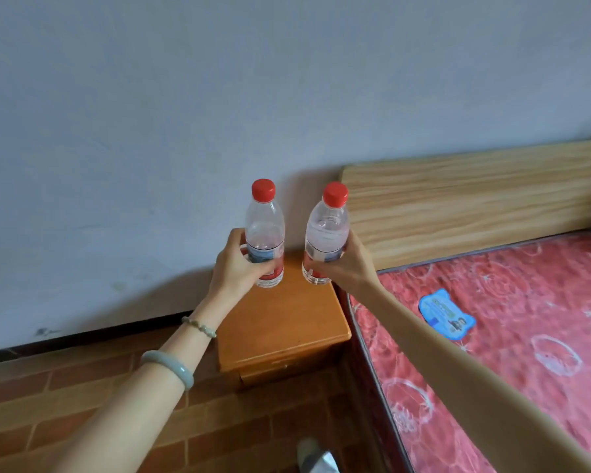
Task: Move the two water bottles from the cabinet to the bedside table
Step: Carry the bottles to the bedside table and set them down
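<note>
Two clear water bottles with red caps are held upright over the orange wooden bedside table [280,322]. My left hand [239,264] grips the left bottle [264,227] around its lower label. My right hand [345,264] grips the right bottle [326,230] the same way, tilted slightly to the right. Both bottle bases are at the far part of the tabletop; whether they touch it I cannot tell. The cabinet is out of view.
A bed with a red patterned mattress [512,319] and wooden headboard [475,203] stands right of the table. A blue card [447,314] lies on the mattress. The wall [219,97] is behind; brick-pattern floor [65,397] at left.
</note>
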### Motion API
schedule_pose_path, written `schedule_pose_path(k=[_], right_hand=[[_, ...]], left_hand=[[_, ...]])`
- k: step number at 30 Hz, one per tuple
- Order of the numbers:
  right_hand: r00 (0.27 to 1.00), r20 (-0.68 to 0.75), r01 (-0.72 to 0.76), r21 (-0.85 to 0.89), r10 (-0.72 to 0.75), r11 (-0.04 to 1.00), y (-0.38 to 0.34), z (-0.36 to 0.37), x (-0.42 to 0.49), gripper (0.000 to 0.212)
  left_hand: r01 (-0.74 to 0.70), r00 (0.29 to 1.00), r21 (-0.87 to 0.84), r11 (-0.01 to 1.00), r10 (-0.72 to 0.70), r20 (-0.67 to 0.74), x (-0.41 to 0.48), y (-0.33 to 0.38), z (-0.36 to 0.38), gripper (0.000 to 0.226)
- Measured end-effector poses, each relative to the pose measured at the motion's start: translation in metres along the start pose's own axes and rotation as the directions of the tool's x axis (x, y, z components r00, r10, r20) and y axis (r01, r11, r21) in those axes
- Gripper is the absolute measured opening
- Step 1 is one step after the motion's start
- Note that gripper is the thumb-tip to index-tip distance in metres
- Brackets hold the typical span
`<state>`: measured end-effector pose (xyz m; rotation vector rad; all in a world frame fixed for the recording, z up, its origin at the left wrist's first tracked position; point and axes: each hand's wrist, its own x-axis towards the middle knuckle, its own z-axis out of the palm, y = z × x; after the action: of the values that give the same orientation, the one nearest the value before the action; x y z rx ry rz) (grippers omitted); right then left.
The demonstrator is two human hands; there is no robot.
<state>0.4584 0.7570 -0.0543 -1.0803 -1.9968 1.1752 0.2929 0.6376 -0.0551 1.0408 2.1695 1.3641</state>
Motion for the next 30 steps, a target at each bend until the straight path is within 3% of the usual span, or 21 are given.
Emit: schedule_pose_path(k=[8,15,30], right_hand=[[0.988,0.154,0.01,-0.029,-0.005,1.0,0.044,0.011,0.066,0.068],[0.964,0.267,0.015,-0.047,-0.001,0.999,0.095,0.052,0.093,0.071],[0.96,0.279,-0.021,-0.053,0.035,0.998,0.326,0.196,0.153,0.074]], left_hand=[[0.119,0.988,-0.071,0.99,-0.125,-0.091,0.033,-0.03,0.041,0.066],[0.217,0.971,-0.028,0.976,-0.219,-0.1,0.052,-0.09,0.068,0.07],[0.24,0.957,-0.031,0.97,-0.242,-0.16,0.108,-0.313,0.185,0.07]])
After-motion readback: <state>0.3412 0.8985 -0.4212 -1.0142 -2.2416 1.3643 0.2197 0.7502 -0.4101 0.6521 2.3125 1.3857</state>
